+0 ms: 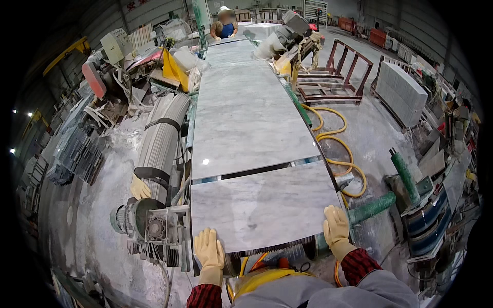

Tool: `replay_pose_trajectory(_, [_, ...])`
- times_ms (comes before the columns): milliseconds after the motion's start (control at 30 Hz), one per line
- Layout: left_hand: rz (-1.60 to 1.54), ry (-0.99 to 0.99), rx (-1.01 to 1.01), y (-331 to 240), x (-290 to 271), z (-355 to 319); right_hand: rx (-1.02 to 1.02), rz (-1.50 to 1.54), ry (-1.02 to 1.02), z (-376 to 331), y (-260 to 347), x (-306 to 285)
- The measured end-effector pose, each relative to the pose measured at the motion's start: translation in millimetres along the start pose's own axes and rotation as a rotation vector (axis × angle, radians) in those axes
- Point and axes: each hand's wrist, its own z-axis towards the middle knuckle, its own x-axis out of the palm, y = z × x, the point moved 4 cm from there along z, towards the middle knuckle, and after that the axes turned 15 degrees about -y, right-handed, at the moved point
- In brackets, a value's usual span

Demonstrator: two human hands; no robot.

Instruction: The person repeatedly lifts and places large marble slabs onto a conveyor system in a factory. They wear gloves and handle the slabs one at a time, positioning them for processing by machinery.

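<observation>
From the head camera I see my left hand (209, 250), in a pale rubber glove, lying flat with fingers stretched out on the near left corner of a grey marble slab (262, 205); it grips nothing. My right hand (336, 228), gloved the same, rests open on the slab's near right corner, its fingers spread along the edge. The slab lies flat on the conveyor bench (267, 250), whose ribbed roller shows just under the near edge between my hands. A narrow gap parts this slab from a longer marble slab (246, 120) beyond it on the same line. A yellow hose (336, 141) coils on the floor to the right, and a motor (136, 218) sits at the bench's left.
</observation>
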Motion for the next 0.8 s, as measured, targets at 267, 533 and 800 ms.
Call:
replay_pose_trajectory(267, [0.023,-0.01,0.005,0.1,5.3,-5.7,-0.004,0.027,-0.217,22.0,23.4,-21.2])
replay_pose_trajectory(533, [0.037,0.082,-0.148,-5.4,-2.2,-28.1,0.271,0.593,0.144,2.1,89.7,-65.7])
replay_pose_trajectory(800, [-0.105,0.116,-0.086,-26.5,-5.6,-40.4,0.805,0.914,0.41,-69.6,133.5,18.0])
